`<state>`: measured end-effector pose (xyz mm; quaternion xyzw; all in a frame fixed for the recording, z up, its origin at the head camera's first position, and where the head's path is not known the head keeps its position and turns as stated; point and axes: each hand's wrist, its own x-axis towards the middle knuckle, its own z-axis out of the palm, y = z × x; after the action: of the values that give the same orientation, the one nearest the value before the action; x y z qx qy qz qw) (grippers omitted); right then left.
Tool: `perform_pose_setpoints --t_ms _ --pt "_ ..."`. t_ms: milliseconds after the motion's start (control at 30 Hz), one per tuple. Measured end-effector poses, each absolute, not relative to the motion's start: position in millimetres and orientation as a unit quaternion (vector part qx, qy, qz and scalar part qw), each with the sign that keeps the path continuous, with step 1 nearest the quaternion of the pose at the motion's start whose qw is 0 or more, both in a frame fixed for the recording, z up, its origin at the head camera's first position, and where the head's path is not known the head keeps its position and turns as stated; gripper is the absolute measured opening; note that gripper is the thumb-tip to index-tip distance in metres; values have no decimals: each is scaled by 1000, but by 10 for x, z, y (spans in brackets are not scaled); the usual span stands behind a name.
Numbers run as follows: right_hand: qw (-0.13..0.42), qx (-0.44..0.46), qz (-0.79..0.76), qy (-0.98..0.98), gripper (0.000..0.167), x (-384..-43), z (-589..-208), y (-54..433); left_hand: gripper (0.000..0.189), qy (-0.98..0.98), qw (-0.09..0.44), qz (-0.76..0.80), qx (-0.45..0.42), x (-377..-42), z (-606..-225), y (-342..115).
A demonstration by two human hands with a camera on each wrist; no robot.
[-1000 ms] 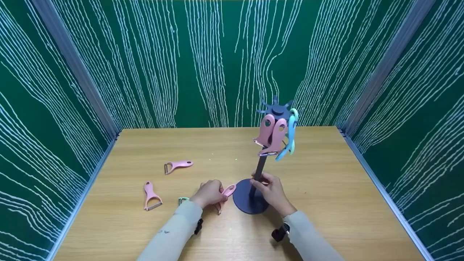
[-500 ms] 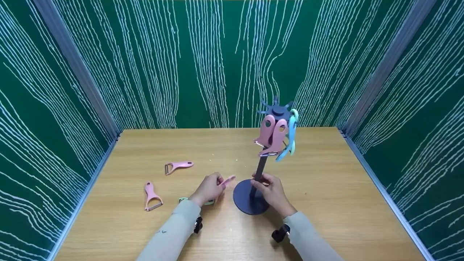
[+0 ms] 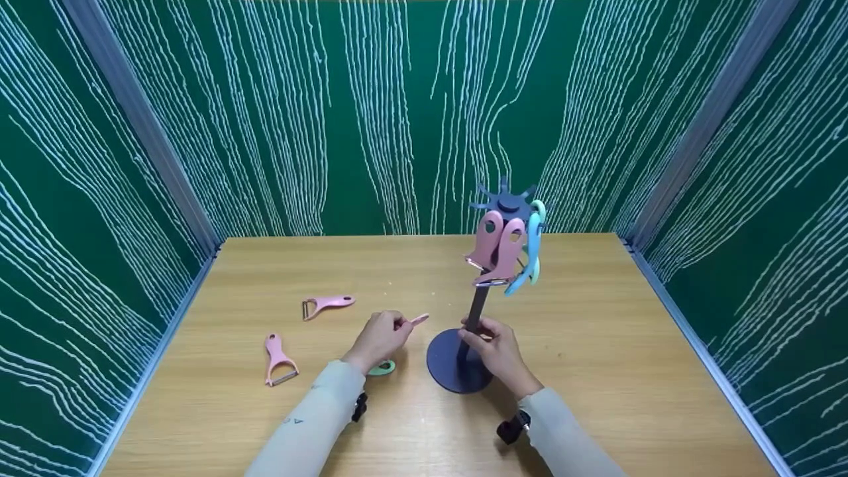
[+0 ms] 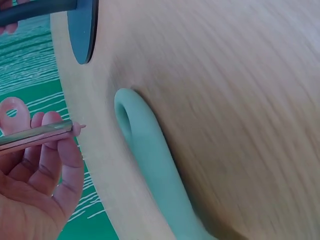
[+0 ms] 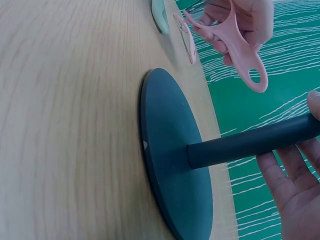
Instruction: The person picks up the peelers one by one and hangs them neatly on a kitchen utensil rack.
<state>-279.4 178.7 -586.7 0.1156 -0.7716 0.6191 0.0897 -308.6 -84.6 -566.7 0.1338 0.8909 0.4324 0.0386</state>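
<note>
My left hand [image 3: 382, 339] holds a pink peeler [image 5: 236, 45] above the table, its holed handle end pointing toward the stand. In the left wrist view the peeler's metal blade [image 4: 37, 133] crosses in front of the fingers. My right hand [image 3: 498, 351] grips the post [image 3: 476, 306] of a dark stand low down, just over its round base [image 3: 444, 361]. From the stand's spoked top [image 3: 507, 202] hang two pink peelers [image 3: 509, 248], a blue one [image 3: 532, 245] and a green one behind it. Beneath my left forearm lies a green peeler [image 4: 155, 160], partly hidden in the head view.
Two more pink peelers lie on the table to the left: one sideways [image 3: 331, 302], one nearer me with its blade toward me [image 3: 276, 358]. Green walls with white wavy lines enclose the wooden table [image 3: 596, 397] at the back and sides.
My left hand has lifted the pink peeler off the table and moved slightly away from me, uncovering the green peeler's handle. The right hand keeps its grip on the post.
</note>
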Motion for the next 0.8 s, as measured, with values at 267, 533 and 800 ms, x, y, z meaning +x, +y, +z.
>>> perform_pose_setpoints --t_ms 267,533,800 --pt "90 115 609 -779 14 -2789 -5877 1808 24 870 12 468 154 -3122 -5597 -879" --pt "89 117 611 -778 13 -2797 -5876 1812 26 850 33 510 131 -3147 -5446 -931" --pt "104 134 609 -775 11 -2798 -5893 1793 27 847 2 515 133 -3156 -5215 -974"
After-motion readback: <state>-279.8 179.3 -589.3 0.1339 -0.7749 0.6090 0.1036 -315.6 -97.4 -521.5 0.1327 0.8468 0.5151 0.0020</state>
